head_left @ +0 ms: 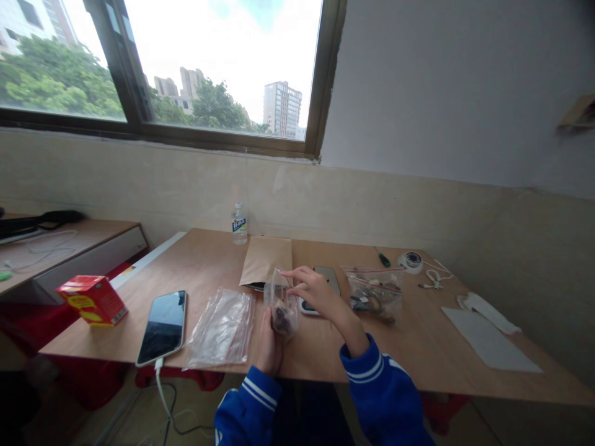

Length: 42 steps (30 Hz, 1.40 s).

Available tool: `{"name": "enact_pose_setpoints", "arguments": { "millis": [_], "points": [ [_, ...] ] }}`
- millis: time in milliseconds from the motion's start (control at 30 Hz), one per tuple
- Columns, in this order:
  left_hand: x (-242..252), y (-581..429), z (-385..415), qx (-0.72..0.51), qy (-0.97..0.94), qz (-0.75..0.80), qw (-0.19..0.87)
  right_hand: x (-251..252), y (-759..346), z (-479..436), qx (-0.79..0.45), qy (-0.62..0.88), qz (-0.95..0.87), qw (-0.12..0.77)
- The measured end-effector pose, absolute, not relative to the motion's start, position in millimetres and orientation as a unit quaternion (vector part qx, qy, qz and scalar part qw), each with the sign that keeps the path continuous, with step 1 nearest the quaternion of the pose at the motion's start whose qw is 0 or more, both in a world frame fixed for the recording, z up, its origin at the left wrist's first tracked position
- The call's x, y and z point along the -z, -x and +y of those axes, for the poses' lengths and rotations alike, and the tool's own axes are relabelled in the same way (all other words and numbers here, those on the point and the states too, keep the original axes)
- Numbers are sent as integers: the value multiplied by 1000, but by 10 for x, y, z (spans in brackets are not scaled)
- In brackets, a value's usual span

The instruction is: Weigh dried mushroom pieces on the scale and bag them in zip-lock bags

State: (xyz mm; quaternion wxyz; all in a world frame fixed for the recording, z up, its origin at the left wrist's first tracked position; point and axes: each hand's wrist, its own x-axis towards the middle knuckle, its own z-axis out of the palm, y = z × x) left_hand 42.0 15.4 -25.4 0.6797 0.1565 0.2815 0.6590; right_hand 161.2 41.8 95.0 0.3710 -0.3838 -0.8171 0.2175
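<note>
Softly crinkled clear bag (277, 298) of dark lumps (281, 318) in cupped left hand (270, 348), right hand (315, 292) at its mouth, grip unclear.

counter (421, 344). open passages: bare strip at right of the frame, between zip bag (374, 300) and white sheet (490, 341); bare stretch at left, between red box (93, 300) and phone (161, 327), running back towards the wall (297, 204). obstacles, centre: flat clear bags (220, 328), paper envelope (267, 257), upright bottle (239, 226), scale (331, 277) partly hidden behind right grip (317, 291). lower left: cable (159, 370) hanging from phone.
</note>
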Motion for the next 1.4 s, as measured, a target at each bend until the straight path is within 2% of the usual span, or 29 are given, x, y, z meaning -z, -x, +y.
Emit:
{"name": "enact_pose_setpoints", "arguments": {
  "millis": [167, 233, 367, 533, 633, 767, 1100, 1400],
  "points": [
    [257, -417, 166, -655, -147, 287, 683, -831, -1480, 497, -183, 438, -706, 526],
    [255, -414, 164, -652, -147, 285, 687, -774, -1383, 509, -197, 445, -680, 548],
    [244, -416, 156, -660, -143, 283, 681, -678, -1287, 527, -230, 423, -705, 521],
    [248, -415, 165, -657, -125, 286, 686, -352, -1607, 774, -81, 518, -663, 534],
    [253, -408, 169, -667, -114, 299, 673, -20, -1873, 990, -8, 594, -661, 458],
    [254, -399, 167, -666, -118, 301, 672, 290, -2085, 1169, 6, 627, -676, 387],
    [234, -403, 175, -660, -124, 304, 675, 362, -2268, 1173, -33, 576, -703, 416],
    [281, -402, 187, -660, -134, 305, 673, 1, -2170, 994, -62, 578, -655, 483]
  ]
}}
